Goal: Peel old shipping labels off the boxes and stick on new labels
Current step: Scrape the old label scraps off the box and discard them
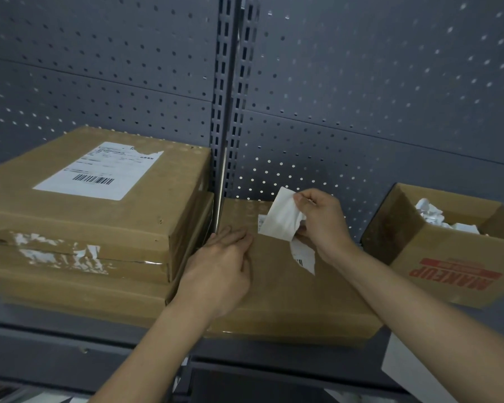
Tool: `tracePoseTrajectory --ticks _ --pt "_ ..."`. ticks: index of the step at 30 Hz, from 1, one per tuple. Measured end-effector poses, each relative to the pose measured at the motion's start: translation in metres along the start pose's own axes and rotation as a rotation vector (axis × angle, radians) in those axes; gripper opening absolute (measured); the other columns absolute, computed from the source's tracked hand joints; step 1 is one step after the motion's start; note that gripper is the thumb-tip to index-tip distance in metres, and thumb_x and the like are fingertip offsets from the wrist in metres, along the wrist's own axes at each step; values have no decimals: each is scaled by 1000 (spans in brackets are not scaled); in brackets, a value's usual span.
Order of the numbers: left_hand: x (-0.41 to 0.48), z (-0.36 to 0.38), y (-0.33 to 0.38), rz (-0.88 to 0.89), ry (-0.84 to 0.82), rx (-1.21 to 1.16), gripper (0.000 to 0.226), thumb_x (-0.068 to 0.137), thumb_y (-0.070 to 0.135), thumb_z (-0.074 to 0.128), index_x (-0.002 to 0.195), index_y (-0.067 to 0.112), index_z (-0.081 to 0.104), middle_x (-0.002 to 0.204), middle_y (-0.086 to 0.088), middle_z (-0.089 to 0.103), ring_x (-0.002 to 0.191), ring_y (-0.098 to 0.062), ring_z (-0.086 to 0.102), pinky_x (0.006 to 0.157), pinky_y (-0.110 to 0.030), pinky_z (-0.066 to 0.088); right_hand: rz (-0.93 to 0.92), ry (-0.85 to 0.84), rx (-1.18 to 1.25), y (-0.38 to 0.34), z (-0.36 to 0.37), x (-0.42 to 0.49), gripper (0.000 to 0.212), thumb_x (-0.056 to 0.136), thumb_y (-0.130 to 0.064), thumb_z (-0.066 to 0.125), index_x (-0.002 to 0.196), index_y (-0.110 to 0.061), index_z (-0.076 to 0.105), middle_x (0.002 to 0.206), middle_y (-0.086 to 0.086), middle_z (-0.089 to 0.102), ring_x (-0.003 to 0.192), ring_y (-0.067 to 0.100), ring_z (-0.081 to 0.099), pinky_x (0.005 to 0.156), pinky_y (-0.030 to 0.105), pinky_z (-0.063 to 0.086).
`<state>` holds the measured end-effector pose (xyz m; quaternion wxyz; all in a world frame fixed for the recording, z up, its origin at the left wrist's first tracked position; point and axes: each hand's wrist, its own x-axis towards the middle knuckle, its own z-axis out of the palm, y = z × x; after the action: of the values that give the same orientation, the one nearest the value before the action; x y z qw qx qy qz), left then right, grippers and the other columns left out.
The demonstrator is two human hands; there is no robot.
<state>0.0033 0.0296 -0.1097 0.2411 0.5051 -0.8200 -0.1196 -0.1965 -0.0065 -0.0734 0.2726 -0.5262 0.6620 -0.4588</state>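
Two bare hands work at the centre of the frame. Our left hand (pixel 224 263) lies flat and open, palm down on the flat box (pixel 277 295), gripping nothing and only pinning the cardboard to the shelf (pixel 70 338). Just right of it, our right hand (pixel 320 219) is closed in a pinch, thumb and fingertips clamped on the raised flap of the old label (pixel 282 219), which stands up off the box top while a torn strip (pixel 303 255) below it lies partly stuck.

We judge the label thin, light and ready to tear, as its ragged edges suggest; its glue looks stubborn. Hold is best taken low, close to the line where paper leaves cardboard, and pulled slowly and flat, so the sheet comes away whole. The box seems stiff enough to bear our pressing palm.

Farther left, a stack of boxes (pixel 85 228) carries another label (pixel 99 170) with a barcode and one torn corner. At the right edge an open carton (pixel 448 257) holds crumpled scraps (pixel 431 215). Behind everything rises the grey pegboard (pixel 361 82).
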Motion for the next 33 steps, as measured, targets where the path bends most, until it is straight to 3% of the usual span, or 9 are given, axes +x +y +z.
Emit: tracePoseTrajectory --ticks 5,9,14,17,19,21,24,29,33 --pt "2 -1 3 20 -34 50 52 103 29 29 155 24 29 161 9 25 150 -10 14 118 -19 3 37 82 102 5 2 3 40 80 -63 46 84 -29 66 85 18 67 86 43 67 73 66 54" --pt "2 -3 5 20 -26 79 52 104 27 32 156 23 26 163 9 21 151 -10 11 119 -21 -1 78 174 227 -3 10 7 17 91 -37 52 80 -35 65 92 9 68 99 43 65 85 63 54" --pt "1 -1 4 24 -1 68 52 104 29 33 155 24 26 162 11 22 151 -8 11 112 -15 -5 165 222 168 1 19 19 30 87 -52 39 81 -37 64 59 -4 51 60 24 53 56 43 49" --pt "1 -1 3 24 3 67 52 104 30 32 155 24 27 162 10 23 151 -8 12 111 -15 -6 266 219 257 5 18 30 29 82 -50 40 81 -37 65 78 4 60 74 27 63 64 41 56" --pt "0 0 3 24 4 54 52 103 29 32 155 23 29 161 10 25 150 -8 13 111 -15 -5 308 232 352 5 16 35 22 82 -43 45 80 -34 64 87 8 62 78 31 65 58 40 58" --pt "1 2 3 21 13 52 51 103 30 30 153 22 33 160 8 29 150 -9 16 114 -17 -2 363 217 524 -2 13 33 14 88 -32 53 85 -26 65 87 7 62 75 28 65 51 31 55" --pt "0 3 5 12 18 59 55 99 33 25 152 21 37 158 7 33 149 -10 20 115 -19 1 430 -4 696 -11 7 23 31 90 -30 62 109 -6 69 95 10 69 85 27 71 75 44 60" --pt "1 3 6 0 30 51 52 102 32 30 152 23 36 159 9 32 149 -8 19 113 -16 0 337 -226 728 -21 -15 7 27 104 -23 42 115 -6 61 102 17 74 98 30 71 93 52 53" --pt "3 2 7 -4 24 56 51 103 33 32 153 25 32 160 12 28 149 -5 15 111 -13 -4 246 -227 672 -26 -12 4 25 106 -17 39 101 -5 61 80 13 72 76 27 73 70 41 60"
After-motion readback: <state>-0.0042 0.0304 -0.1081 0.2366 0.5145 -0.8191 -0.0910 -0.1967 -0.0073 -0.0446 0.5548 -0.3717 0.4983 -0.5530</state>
